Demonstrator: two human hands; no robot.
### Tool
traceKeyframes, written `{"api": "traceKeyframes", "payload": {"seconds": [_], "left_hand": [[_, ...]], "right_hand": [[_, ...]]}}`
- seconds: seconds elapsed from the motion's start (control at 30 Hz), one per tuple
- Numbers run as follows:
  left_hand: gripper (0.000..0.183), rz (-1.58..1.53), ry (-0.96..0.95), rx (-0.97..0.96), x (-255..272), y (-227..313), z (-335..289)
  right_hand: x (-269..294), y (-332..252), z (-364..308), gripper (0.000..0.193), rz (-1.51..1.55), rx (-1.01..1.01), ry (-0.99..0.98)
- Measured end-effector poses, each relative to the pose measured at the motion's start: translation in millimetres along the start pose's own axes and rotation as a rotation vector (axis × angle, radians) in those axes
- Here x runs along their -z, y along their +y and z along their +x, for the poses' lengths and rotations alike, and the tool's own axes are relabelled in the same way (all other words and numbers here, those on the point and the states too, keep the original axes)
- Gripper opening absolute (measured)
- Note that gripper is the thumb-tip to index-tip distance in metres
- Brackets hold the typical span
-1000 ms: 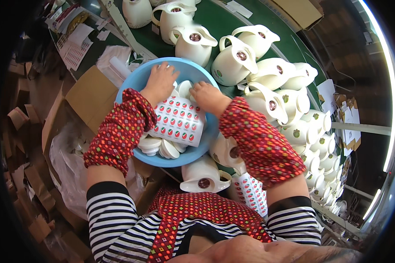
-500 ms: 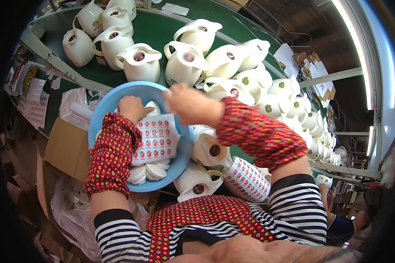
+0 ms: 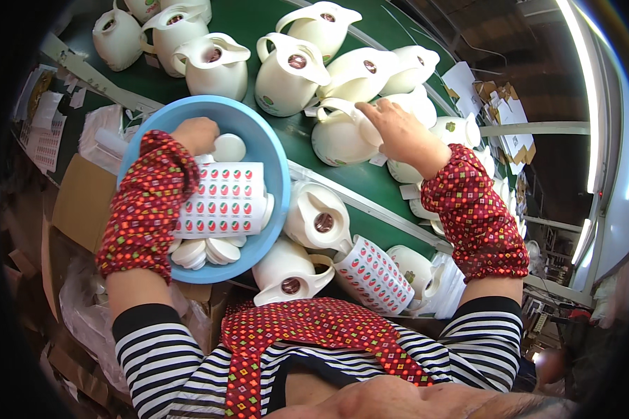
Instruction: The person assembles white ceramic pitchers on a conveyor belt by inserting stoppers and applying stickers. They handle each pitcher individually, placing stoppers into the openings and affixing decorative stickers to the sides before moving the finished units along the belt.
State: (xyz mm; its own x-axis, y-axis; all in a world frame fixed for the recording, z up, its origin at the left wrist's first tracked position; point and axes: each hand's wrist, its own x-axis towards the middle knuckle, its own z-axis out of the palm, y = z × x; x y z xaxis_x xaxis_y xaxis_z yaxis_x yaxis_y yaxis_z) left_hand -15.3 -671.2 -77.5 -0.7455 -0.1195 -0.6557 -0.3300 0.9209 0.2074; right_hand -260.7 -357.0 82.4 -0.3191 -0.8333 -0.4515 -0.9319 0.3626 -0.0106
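My left hand (image 3: 196,134) reaches into a blue plastic basin (image 3: 269,157) and touches a white round lid (image 3: 228,147). A sheet of small red stickers (image 3: 223,200) lies in the basin over several more white lids (image 3: 206,250). My right hand (image 3: 396,130) is stretched out over the green belt (image 3: 342,174), its fingers resting on the handle of a cream-white jug (image 3: 339,136). Whether this hand holds anything small is hidden.
Many cream-white jugs crowd the belt, such as one (image 3: 290,70) at the back and one (image 3: 318,220) near the basin. A jug (image 3: 286,272) lies by my lap beside a rolled sticker sheet (image 3: 374,276). Cardboard boxes (image 3: 80,202) and plastic bags stand at left.
My right hand has left the basin and moved right and outward to a jug on the belt. My left hand stays in the basin, now at a lid.
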Motion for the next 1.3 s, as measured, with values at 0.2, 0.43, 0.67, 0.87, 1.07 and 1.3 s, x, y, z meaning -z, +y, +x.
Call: {"api": "traceKeyframes", "payload": {"seconds": [0.2, 0.43, 0.67, 0.87, 1.07, 1.3], "left_hand": [[0.04, 0.078, 0.161, -0.059, 2, 15, -7], [0.034, 0.111, 0.11, -0.036, -4, 55, 10], [0.043, 0.114, 0.037, 0.101, -4, 60, 13], [0.051, -0.025, 0.045, 0.153, -2, 45, 2], [0.046, -0.041, 0.256, 0.103, 12, 24, -30], [0.047, -0.213, 0.666, -0.267, 51, 47, -75]], "right_hand": [[-6, 15, -18, 0.079, 0.022, -0.123, 0.005], [-11, 18, -25, 0.071, 0.153, -0.05, 0.001], [-19, 20, -24, 0.072, 0.102, 0.256, 0.094], [-1, -13, -13, 0.075, -0.123, -0.27, -0.136], [-13, -14, -30, 0.091, -0.17, 0.073, 0.108], [-23, 0, -28, 0.084, -0.168, 0.132, 0.145]]}}
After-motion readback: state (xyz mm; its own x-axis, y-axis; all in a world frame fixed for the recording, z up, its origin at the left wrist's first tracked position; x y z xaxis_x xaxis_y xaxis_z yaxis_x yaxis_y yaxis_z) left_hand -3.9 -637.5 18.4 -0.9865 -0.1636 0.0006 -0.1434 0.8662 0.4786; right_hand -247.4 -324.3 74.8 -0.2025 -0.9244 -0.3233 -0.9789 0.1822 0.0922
